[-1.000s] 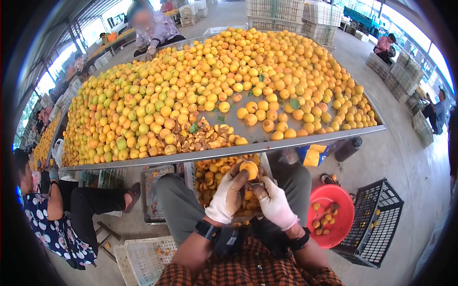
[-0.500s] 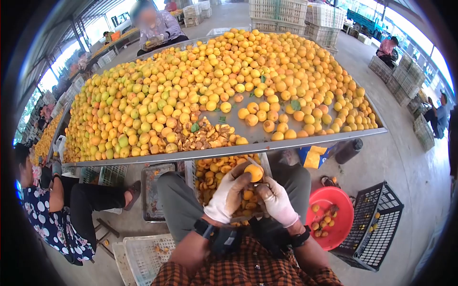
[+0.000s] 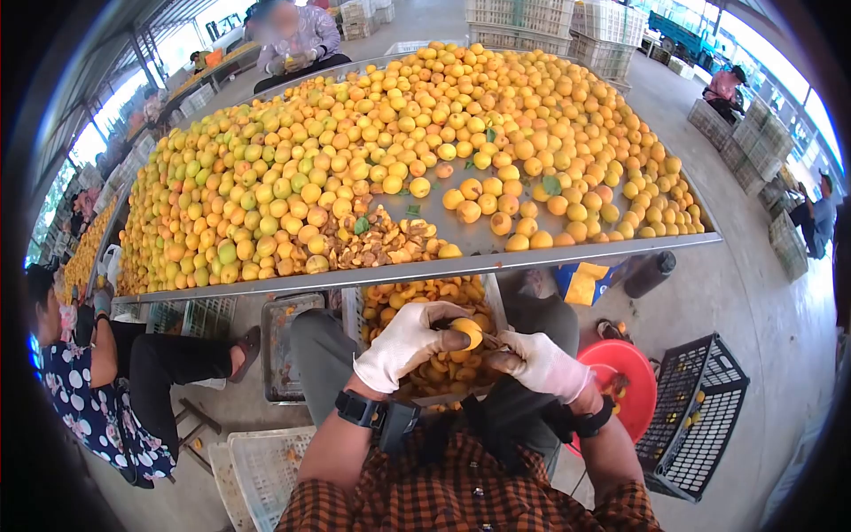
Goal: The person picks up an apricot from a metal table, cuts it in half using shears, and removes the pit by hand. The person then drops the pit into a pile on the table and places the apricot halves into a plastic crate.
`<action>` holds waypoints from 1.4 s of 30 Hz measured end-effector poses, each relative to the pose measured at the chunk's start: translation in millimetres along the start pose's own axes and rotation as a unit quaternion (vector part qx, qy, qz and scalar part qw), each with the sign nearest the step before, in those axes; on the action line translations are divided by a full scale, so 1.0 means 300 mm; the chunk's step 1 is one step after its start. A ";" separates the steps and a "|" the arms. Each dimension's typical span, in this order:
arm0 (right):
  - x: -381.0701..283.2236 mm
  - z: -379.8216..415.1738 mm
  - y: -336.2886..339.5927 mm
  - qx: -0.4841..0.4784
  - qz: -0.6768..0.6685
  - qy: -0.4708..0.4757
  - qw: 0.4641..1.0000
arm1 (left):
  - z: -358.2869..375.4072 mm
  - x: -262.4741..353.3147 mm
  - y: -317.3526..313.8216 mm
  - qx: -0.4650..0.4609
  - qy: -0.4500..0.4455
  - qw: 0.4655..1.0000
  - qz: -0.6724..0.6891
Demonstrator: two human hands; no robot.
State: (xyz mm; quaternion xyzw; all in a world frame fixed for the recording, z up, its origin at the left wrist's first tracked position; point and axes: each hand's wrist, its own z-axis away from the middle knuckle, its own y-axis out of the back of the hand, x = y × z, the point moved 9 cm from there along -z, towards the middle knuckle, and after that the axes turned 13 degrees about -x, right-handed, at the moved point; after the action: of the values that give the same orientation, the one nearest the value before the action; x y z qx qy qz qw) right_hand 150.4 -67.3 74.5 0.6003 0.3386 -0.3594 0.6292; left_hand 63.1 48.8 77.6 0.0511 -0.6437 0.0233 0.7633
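Observation:
My left hand (image 3: 406, 348), in a white glove with stained fingertips, grips a yellow-orange apricot (image 3: 466, 332) between thumb and fingers. Close by on the right, my gloved right hand (image 3: 548, 365) is closed, its fingers pinching something small and thin beside the fruit that I cannot make out. Below both hands, between my knees, a white crate (image 3: 496, 309) holds many split apricot halves (image 3: 390, 300). In front of me, whole apricots (image 3: 292, 177) are heaped on a metal table (image 3: 496, 263). A mound of brown-edged apricot pieces (image 3: 383, 245) lies near its front edge.
A red basin (image 3: 640, 372) with some fruit and a black crate (image 3: 700, 461) stand at my right. To my left sit a metal tray (image 3: 277, 355), a white crate (image 3: 257, 470) and a seated person (image 3: 80, 390). Another person (image 3: 301, 44) works across the table.
My right hand has moved away from the apricot, to the right and slightly down. The left hand has shifted slightly left, still holding the fruit, which is now turned. The view has tilted slightly.

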 end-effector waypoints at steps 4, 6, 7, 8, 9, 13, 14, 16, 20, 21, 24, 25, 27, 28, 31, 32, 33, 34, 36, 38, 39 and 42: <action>0.003 0.008 0.022 0.004 -0.092 -0.047 0.995 | 0.005 -0.046 -0.030 0.000 0.002 0.997 0.071; 0.029 0.020 0.065 0.088 -0.293 -0.024 0.952 | 0.009 -0.091 -0.058 0.010 -0.017 0.943 0.332; 0.028 0.018 0.084 0.157 -0.418 0.029 0.894 | 0.009 -0.098 -0.068 0.011 -0.021 0.943 0.333; 0.031 0.007 0.108 0.226 -0.456 0.074 0.858 | 0.004 -0.119 -0.086 0.020 -0.025 0.912 0.410; 0.036 -0.001 0.132 0.295 -0.490 0.119 0.812 | -0.005 -0.141 -0.105 0.027 -0.028 0.875 0.483; -0.094 -0.041 0.186 0.369 -0.457 0.140 0.797 | -0.065 -0.211 -0.175 0.006 -0.031 0.787 0.617; -0.103 -0.049 0.188 0.380 -0.464 0.164 0.783 | -0.063 -0.250 -0.184 0.072 0.001 0.769 0.635; -0.108 -0.071 0.175 0.395 -0.472 0.188 0.765 | -0.071 -0.264 -0.194 0.043 -0.012 0.760 0.648; -0.107 -0.101 0.129 0.404 -0.445 0.181 0.779 | -0.099 -0.310 -0.215 0.006 -0.052 0.667 0.743; -0.104 -0.113 0.110 0.398 -0.449 0.184 0.778 | -0.100 -0.292 -0.223 0.011 -0.056 0.669 0.741; -0.124 -0.120 0.087 0.402 -0.331 0.175 0.835 | -0.106 -0.291 -0.251 0.071 -0.026 0.664 0.744; -0.068 -0.137 0.073 0.395 -0.334 0.139 0.845 | -0.100 -0.301 -0.251 0.093 -0.010 0.669 0.737; 0.007 -0.162 0.067 0.392 -0.474 0.158 0.772 | -0.104 -0.341 -0.223 0.135 -0.018 0.691 0.710; 0.023 -0.175 0.071 0.394 -0.513 0.153 0.747 | -0.090 -0.341 -0.210 0.186 -0.029 0.671 0.717; 0.061 -0.188 0.077 0.385 -0.554 0.155 0.722 | -0.063 -0.302 -0.200 0.204 0.022 0.727 0.655; 0.070 -0.184 0.096 0.385 -0.555 0.158 0.721 | -0.026 -0.194 -0.134 0.112 0.002 0.965 0.238; 0.089 -0.201 0.092 0.344 -0.620 0.156 0.688 | -0.017 -0.188 -0.119 0.110 0.003 0.966 0.236; 0.099 -0.215 0.076 0.303 -0.680 0.151 0.650 | -0.031 -0.188 -0.147 0.056 -0.012 0.916 0.397; 0.107 -0.216 0.076 0.288 -0.680 0.127 0.662 | -0.045 -0.169 -0.172 -0.014 -0.017 0.846 0.533; 0.124 -0.221 0.063 0.286 -0.667 0.081 0.683 | -0.059 -0.197 -0.127 0.053 -0.015 0.861 0.505; 0.126 -0.233 0.053 0.271 -0.664 0.094 0.690 | -0.065 -0.195 -0.101 0.084 -0.031 0.872 0.482; 0.101 -0.234 0.061 0.293 -0.653 0.097 0.692 | -0.073 -0.238 -0.075 0.153 -0.010 0.873 0.464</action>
State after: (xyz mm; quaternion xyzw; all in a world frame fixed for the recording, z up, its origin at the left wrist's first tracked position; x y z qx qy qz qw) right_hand 182.0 1.8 54.3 0.4133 0.5823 -0.7000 -0.0079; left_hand 74.8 30.9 2.4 -0.1371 -0.5891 0.4722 0.6412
